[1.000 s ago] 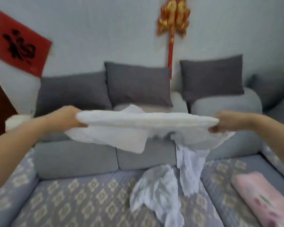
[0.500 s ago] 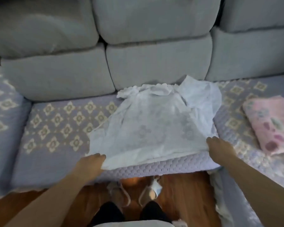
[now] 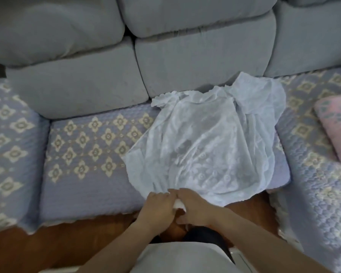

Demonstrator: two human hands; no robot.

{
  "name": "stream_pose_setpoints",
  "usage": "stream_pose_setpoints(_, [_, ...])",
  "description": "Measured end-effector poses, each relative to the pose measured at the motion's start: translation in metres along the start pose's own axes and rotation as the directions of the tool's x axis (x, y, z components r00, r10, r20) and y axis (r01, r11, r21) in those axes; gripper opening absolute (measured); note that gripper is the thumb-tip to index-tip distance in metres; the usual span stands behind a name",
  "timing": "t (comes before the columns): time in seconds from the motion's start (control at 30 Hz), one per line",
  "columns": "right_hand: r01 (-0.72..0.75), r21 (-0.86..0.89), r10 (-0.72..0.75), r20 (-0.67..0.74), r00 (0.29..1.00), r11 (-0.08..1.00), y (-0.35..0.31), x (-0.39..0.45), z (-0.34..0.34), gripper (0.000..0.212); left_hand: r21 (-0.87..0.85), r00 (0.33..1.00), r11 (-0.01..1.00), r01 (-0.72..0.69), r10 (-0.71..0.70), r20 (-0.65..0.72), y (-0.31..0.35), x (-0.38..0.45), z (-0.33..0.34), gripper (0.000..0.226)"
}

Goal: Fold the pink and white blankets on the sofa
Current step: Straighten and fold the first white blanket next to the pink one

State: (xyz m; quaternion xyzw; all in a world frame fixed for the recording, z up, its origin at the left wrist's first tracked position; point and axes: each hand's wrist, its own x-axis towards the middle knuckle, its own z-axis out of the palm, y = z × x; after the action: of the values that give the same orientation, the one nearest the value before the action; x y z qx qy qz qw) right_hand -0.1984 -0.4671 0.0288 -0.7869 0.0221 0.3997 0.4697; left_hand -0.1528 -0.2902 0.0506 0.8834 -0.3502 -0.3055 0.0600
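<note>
Now the left hand (image 3: 159, 205) and right hand (image 3: 195, 206) have met, pinching the white blanket's (image 3: 209, 146) near edge.

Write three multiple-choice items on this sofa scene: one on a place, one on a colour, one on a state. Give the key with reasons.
1. Where does the pink floral folded blanket lie?
A. on the right seat section
B. on the floor
C. on the back cushions

2. What colour is the sheer lace blanket on the middle seat?
A. red
B. white
C. black

3. How do the left hand and right hand stand?
A. far apart at two corners
B. raised above the sofa
C. side by side at the blanket's near edge

Key: 1 A, it rests at the right edge; 2 B, pale see-through cloth; 3 C, they meet at the near edge.
</note>
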Motion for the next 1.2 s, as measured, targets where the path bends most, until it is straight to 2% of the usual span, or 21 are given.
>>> stream_pose_setpoints(0.1, [-0.02, 0.041, 0.028, -0.201, 0.979, 0.999, -0.022, 0.006, 0.019, 0.02, -0.076, 0.999, 0.997, -0.02, 0.022, 0.035, -0.028, 0.008, -0.011, 0.021])
stream_pose_setpoints(0.13, [-0.077, 0.027, 0.081, -0.28, 0.957, 0.997, -0.021, 0.002, 0.017, 0.016, -0.025, 0.996, 0.999, -0.047, 0.048, 0.078, -0.046, 0.01, -0.01, 0.021])
stream_pose_setpoints(0.23, [-0.283, 0.133, 0.309, -0.532, 0.789, 0.95, -0.008, -0.024, 0.017, 0.029, 0.215, 0.962, 0.968, -0.129, 0.069, 0.263, -0.109, 0.013, -0.007, 0.023])
stream_pose_setpoints(0.27, [-0.341, 0.197, 0.39, -0.579, 0.717, 0.919, -0.004, -0.032, 0.023, 0.028, 0.227, 0.955, 0.965, -0.129, 0.059, 0.289, -0.127, 0.012, -0.01, 0.023])
stream_pose_setpoints(0.33, [-0.47, 0.238, 0.508, -0.609, 0.61, 0.85, -0.005, -0.047, 0.038, 0.023, 0.16, 0.969, 0.979, -0.125, 0.086, 0.232, -0.155, 0.01, -0.021, 0.026])
stream_pose_setpoints(0.4, [-0.649, 0.048, 0.543, -0.596, 0.591, 0.759, -0.015, -0.048, 0.055, 0.014, 0.061, 0.965, 0.972, -0.225, 0.214, 0.15, -0.17, -0.001, -0.04, 0.024])
stream_pose_setpoints(0.43, [-0.686, -0.081, 0.531, -0.57, 0.627, 0.723, -0.031, -0.042, 0.061, 0.028, -0.015, 0.96, 0.969, -0.248, 0.248, 0.131, -0.17, -0.009, -0.053, 0.023])
stream_pose_setpoints(0.47, [-0.66, -0.157, 0.503, -0.527, 0.685, 0.734, -0.053, -0.032, 0.067, 0.051, -0.107, 0.957, 0.961, -0.254, 0.266, 0.12, -0.166, -0.019, -0.069, 0.027])
stream_pose_setpoints(0.5, [-0.576, -0.094, 0.467, -0.488, 0.738, 0.812, -0.083, -0.02, 0.073, 0.066, -0.2, 0.954, 0.947, -0.251, 0.277, 0.118, -0.16, -0.029, -0.084, 0.031])
stream_pose_setpoints(0.57, [-0.25, 0.147, 0.29, -0.499, 0.817, 0.957, -0.147, 0.001, 0.083, 0.069, -0.37, 0.935, 0.887, -0.277, 0.338, 0.11, -0.143, -0.049, -0.111, 0.024])
stream_pose_setpoints(0.6, [-0.114, 0.212, 0.213, -0.536, 0.817, 0.971, -0.179, 0.006, 0.086, 0.067, -0.442, 0.916, 0.836, -0.326, 0.395, 0.071, -0.135, -0.059, -0.12, 0.017])
stream_pose_setpoints(0.67, [0.028, 0.278, 0.152, -0.604, 0.782, 0.96, -0.215, 0.006, 0.087, 0.057, -0.583, 0.88, 0.692, -0.426, 0.465, -0.092, -0.127, -0.078, -0.134, 0.011])
stream_pose_setpoints(0.73, [0.085, 0.372, 0.192, -0.646, 0.739, 0.924, -0.232, -0.011, 0.085, 0.048, -0.66, 0.88, 0.608, -0.442, 0.437, -0.187, -0.137, -0.082, -0.133, 0.044])
stream_pose_setpoints(0.8, [0.151, 0.467, 0.244, -0.678, 0.693, 0.871, -0.24, -0.03, 0.086, 0.037, -0.657, 0.897, 0.655, -0.374, 0.437, -0.074, -0.149, -0.076, -0.12, 0.066])
stream_pose_setpoints(0.9, [0.184, 0.498, 0.247, -0.677, 0.694, 0.848, -0.255, -0.057, 0.085, 0.032, -0.472, 0.907, 0.821, -0.322, 0.41, 0.094, -0.153, -0.061, -0.094, 0.034])
stream_pose_setpoints(0.93, [0.199, 0.519, 0.284, -0.704, 0.652, 0.831, -0.256, -0.065, 0.084, 0.029, -0.386, 0.929, 0.881, -0.273, 0.346, 0.133, -0.153, -0.058, -0.09, 0.026])
stream_pose_setpoints(0.97, [0.24, 0.589, 0.384, -0.732, 0.563, 0.771, -0.252, -0.073, 0.08, 0.025, -0.308, 0.95, 0.927, -0.216, 0.272, 0.155, -0.156, -0.053, -0.085, 0.026])
stream_pose_setpoints(1.0, [0.334, 0.668, 0.514, -0.734, 0.445, 0.665, -0.25, -0.083, 0.075, 0.024, -0.245, 0.962, 0.955, -0.17, 0.214, 0.168, -0.162, -0.05, -0.083, 0.029])
stream_pose_setpoints(1.07, [0.643, 0.617, 0.623, -0.735, 0.266, 0.453, -0.24, -0.108, 0.061, 0.021, -0.16, 0.974, 0.975, -0.152, 0.175, 0.143, -0.177, -0.046, -0.079, 0.037])
stream_pose_setpoints(1.13, [0.815, 0.477, 0.663, -0.732, 0.16, 0.33, -0.224, -0.131, 0.048, 0.02, -0.088, 0.982, 0.983, -0.163, 0.17, 0.081, -0.194, -0.048, -0.078, 0.038])
stream_pose_setpoints(1.2, [0.859, 0.434, 0.724, -0.681, 0.115, 0.272, -0.205, -0.145, 0.039, 0.024, -0.138, 0.994, 0.987, -0.088, 0.097, 0.058, -0.208, -0.058, -0.082, 0.026])
